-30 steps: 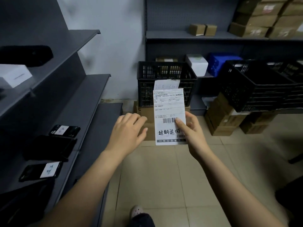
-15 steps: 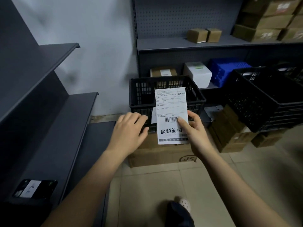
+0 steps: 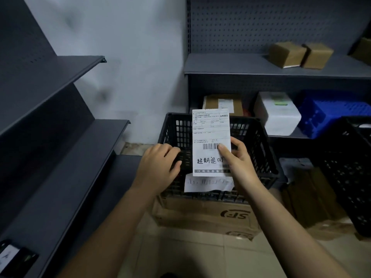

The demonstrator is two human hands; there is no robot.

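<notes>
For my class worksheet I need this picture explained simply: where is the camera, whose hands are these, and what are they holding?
There is no machine here. A person wears one wide-angle camera on the head, so the picture looks forward and down along both bare arms. The right hand pinches a white shipping label by its lower right edge and holds it upright; it shows a barcode and handwritten characters. The left hand is loosely curled beside it and holds nothing visible. Behind them a black plastic crate sits on a cardboard box, with another paper slip on its near wall. The grey shelves carry small brown boxes.
</notes>
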